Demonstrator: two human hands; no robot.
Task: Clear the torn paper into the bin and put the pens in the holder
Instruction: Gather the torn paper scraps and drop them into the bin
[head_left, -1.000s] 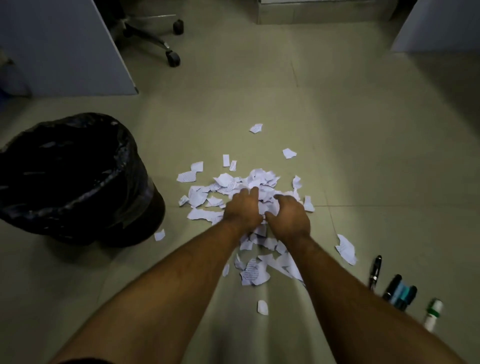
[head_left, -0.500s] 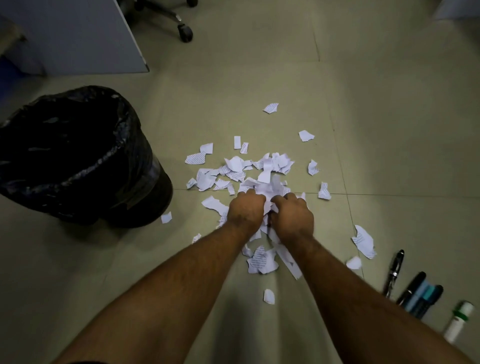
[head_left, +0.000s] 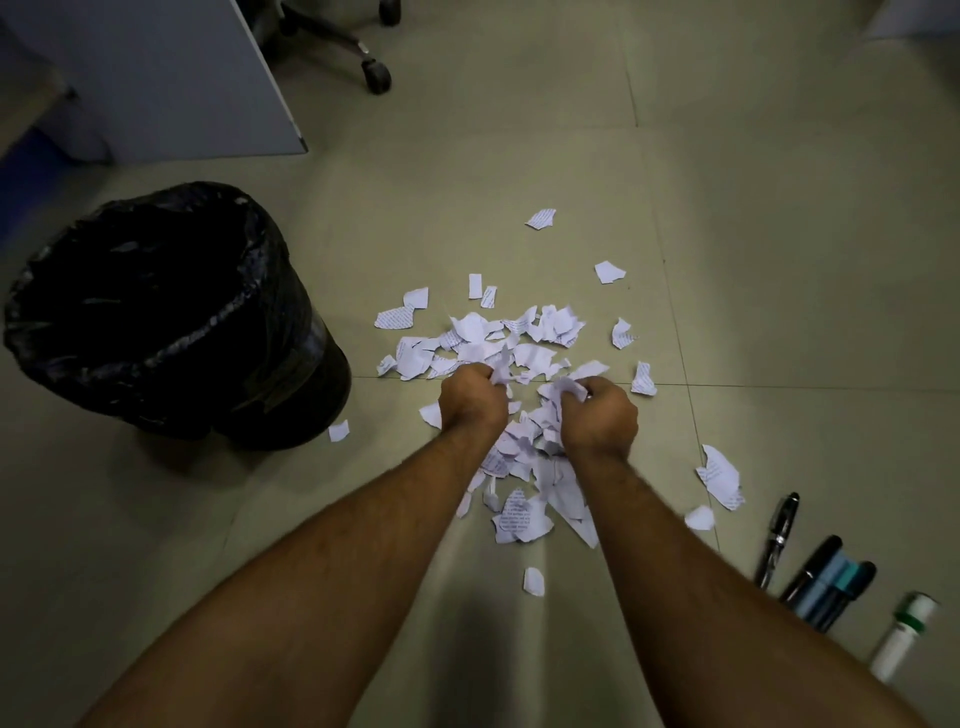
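Observation:
Torn white paper scraps (head_left: 524, 353) lie scattered over the tiled floor in the middle of the head view. My left hand (head_left: 471, 397) and my right hand (head_left: 600, 413) sit side by side over the pile, each fist closed around a bunch of scraps. A bin lined with a black bag (head_left: 156, 312) stands to the left, mouth open. Several pens (head_left: 826, 582) lie in a row at the lower right, with a black pen (head_left: 779, 538) nearest the paper and a white-and-green marker (head_left: 904, 634) farthest right. No pen holder is in sight.
A grey partition panel (head_left: 171, 78) stands at the upper left, and an office chair's wheeled base (head_left: 358, 47) is behind it. One stray scrap (head_left: 338, 430) lies by the bin's foot. Bare floor tiles (head_left: 779, 260) stretch to the right.
Both hands have drawn slightly apart and curled from flat on the pile into fists gripping scraps. The camera view has shifted forward and down a little.

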